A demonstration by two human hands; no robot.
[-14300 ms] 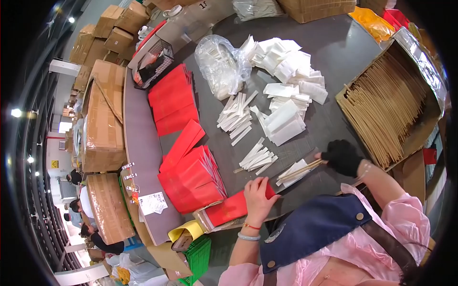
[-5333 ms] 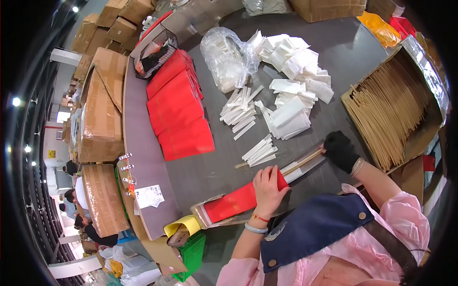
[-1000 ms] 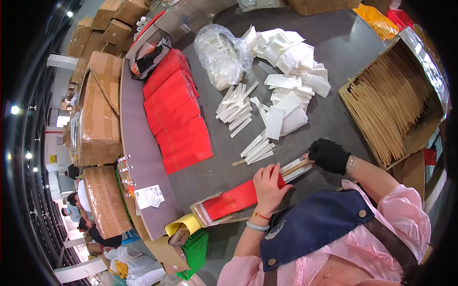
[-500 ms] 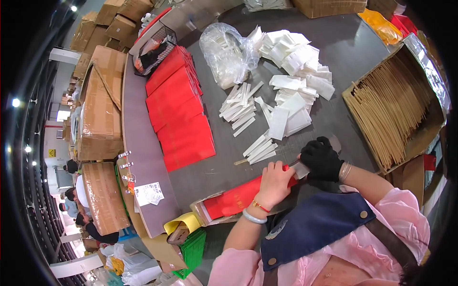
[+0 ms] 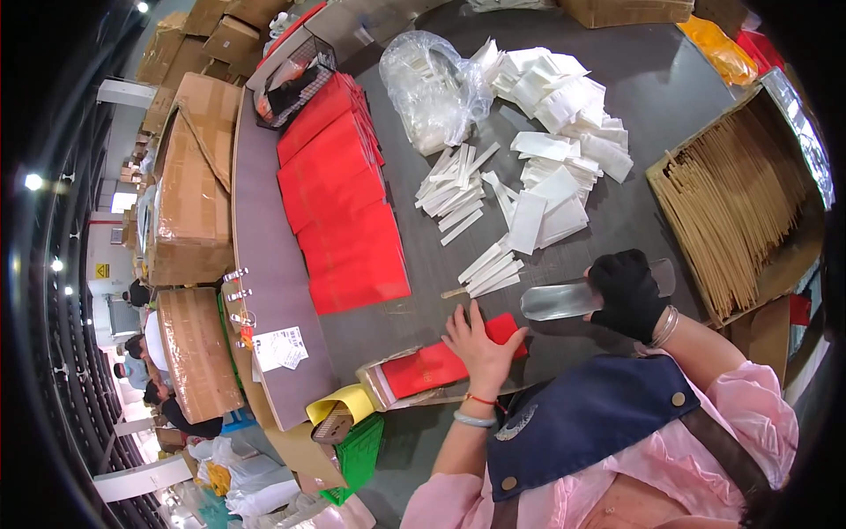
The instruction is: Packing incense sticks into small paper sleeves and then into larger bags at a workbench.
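My bare left hand lies with its fingers spread, touching the right part of a red paper sleeve at the table's front edge. That sleeve rests in a shallow open cardboard box. My right hand, in a black fingerless glove, is closed on a long clear plastic piece with rounded ends, which sticks out on both sides of the hand. Just beyond my left hand lie several narrow white paper strips. Wider folded white papers spread in a loose pile farther back.
Red sleeves lie overlapped in a row at the left, below a black wire basket. A clear plastic bag sits at the back. On the right, a cardboard box holds many thin brown sticks. A yellow container hangs near the front-left edge.
My right hand has moved right with the clear plastic piece, away from the red sleeve's end. My left hand has shifted left and spread its fingers, letting go of the sleeve's end.
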